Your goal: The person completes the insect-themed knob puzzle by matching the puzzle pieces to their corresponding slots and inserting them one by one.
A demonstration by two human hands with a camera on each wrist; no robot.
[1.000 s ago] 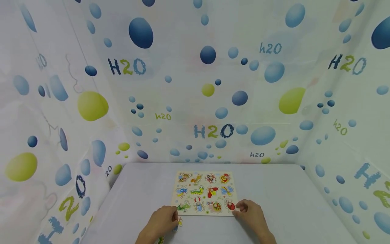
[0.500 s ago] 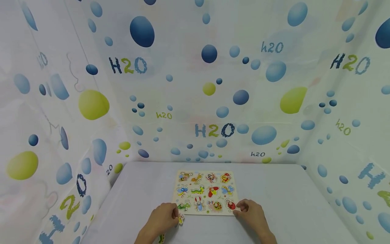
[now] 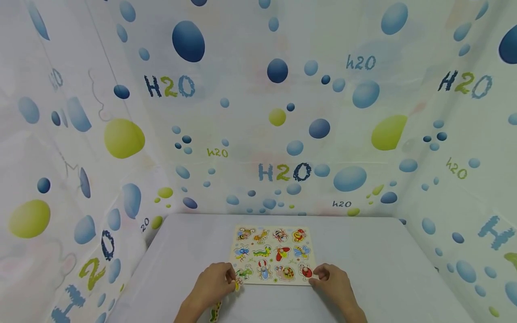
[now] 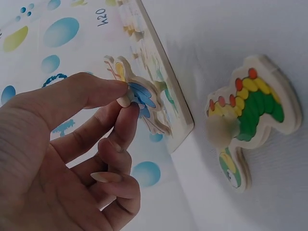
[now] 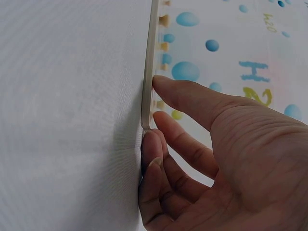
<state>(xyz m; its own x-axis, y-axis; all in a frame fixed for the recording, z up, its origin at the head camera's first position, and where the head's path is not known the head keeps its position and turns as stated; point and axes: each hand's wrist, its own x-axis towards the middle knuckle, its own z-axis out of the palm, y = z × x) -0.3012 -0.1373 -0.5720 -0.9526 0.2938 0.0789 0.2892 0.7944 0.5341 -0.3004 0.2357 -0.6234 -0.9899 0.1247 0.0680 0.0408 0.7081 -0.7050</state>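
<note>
My left hand (image 3: 214,282) pinches a wooden puzzle piece by its knob between thumb and fingers. This piece (image 4: 140,94) shows an insect in blue and yellow. It is raised off the table, tilted, close to the lower left corner of the wooden puzzle board (image 3: 266,282). At the board's lower right corner, by the ladybug picture (image 3: 306,271), my right hand (image 3: 333,285) holds the edge between thumb and fingers. A green and yellow caterpillar piece (image 4: 255,110) with a knob lies on the table near the left hand; my left wrist partly hides it in the head view.
The board lies on a white-covered table (image 3: 363,242), with several bug pictures in rows and knobs standing up from it. Behind and at both sides hang white sheets (image 3: 242,130) printed with blue and green dots and H2O lettering.
My left hand has moved up and forward with the insect piece, bringing it to the board's lower left corner. More of the caterpillar piece shows now. The right hand has stayed at its corner.
</note>
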